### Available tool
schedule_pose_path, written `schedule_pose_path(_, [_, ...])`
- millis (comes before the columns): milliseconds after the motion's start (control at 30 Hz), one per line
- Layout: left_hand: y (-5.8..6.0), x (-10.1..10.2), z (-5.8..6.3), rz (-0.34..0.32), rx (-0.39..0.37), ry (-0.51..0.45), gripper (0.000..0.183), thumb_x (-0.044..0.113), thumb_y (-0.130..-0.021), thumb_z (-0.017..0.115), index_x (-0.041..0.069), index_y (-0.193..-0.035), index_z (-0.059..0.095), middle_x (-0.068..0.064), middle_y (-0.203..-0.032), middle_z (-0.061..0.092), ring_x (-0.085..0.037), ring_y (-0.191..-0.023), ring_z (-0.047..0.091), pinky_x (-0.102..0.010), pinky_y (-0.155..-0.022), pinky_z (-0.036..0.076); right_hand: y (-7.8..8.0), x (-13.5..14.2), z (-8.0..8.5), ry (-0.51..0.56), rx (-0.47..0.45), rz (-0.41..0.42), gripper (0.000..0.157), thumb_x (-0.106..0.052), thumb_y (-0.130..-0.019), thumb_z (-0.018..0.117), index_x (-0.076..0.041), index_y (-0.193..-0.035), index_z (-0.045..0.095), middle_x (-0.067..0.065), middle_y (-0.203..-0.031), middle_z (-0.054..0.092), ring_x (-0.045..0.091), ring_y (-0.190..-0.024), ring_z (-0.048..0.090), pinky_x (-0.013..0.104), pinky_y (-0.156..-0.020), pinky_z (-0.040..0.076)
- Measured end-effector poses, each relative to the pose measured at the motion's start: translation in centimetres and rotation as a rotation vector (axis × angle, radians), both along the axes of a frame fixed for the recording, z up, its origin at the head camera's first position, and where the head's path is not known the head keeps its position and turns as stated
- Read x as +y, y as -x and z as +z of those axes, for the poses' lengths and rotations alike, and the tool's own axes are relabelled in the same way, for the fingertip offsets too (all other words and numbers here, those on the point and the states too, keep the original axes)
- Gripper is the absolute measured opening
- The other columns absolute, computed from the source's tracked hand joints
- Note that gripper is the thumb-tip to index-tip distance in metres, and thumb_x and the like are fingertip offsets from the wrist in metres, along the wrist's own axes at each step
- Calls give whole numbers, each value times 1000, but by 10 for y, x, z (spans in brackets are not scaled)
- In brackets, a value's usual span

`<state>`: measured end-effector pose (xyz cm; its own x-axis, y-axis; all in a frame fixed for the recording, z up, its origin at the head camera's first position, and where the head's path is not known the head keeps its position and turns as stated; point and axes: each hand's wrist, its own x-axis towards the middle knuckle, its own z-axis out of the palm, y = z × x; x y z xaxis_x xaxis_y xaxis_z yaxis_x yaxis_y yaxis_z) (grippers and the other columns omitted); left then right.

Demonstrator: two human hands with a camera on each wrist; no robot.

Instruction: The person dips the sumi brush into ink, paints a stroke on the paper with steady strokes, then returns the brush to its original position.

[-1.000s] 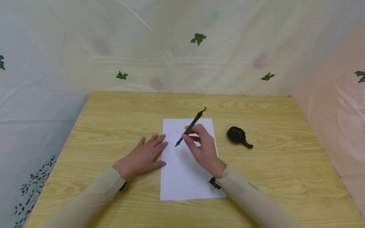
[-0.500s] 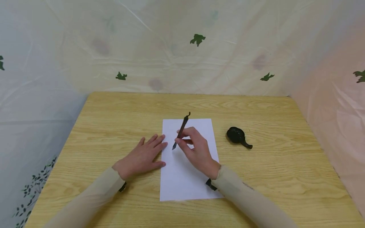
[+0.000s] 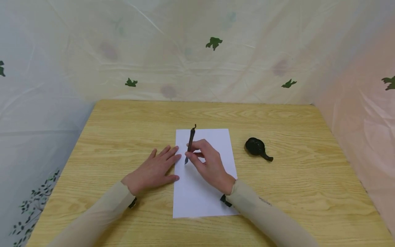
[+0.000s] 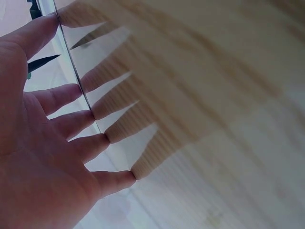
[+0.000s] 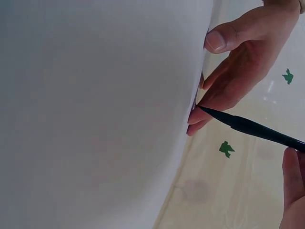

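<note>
Between thumb and fingers my right hand (image 3: 211,168) pinches a dark, slim writing brush (image 3: 191,139) with a hanging loop at its top. The brush stands nearly upright over the left part of a white sheet of paper (image 3: 203,200), tip down. In the right wrist view the brush (image 5: 252,128) has its pointed tip at or just above the paper (image 5: 105,114); contact cannot be told. My left hand (image 3: 151,173) rests spread on the table, with some fingertips at the paper's left edge. In the left wrist view its straight fingers (image 4: 71,123) touch the surface.
A glossy black, rounded object with a curved stem (image 3: 255,146) lies right of the paper on the wooden table (image 3: 293,192). Pale cloth (image 3: 172,51) with green bird shapes hangs behind and at both sides. A dark strap (image 3: 226,200) shows at my right wrist.
My right hand has moved left and slightly toward me, carrying the brush, which has turned from slanted to nearly upright. The left hand and paper stay in place.
</note>
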<state>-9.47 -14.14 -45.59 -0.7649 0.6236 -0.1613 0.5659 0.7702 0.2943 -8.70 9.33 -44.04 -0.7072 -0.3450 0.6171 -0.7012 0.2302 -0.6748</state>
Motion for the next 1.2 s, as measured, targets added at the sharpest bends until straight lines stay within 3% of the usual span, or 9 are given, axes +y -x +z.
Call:
schedule_pose_path(800, [-1,1,0,11,-12,10,78,51,-99,66,9,-159,41,-9,-171,22,-35,-158,15,-72,-118,16,-1,0,-2,-37,2,-11,30,4,-94,72,-4,-120,58,9,-110,61,20,-102,67,27,-86,59])
schedule_pose_path(1200, [-1,1,0,2,1,6,78,51,-99,66,8,-159,41,-10,-171,22,-35,-158,16,-72,-117,18,0,1,-4,-30,3,0,28,4,-95,71,0,-119,59,9,-110,62,20,-101,67,27,-86,59])
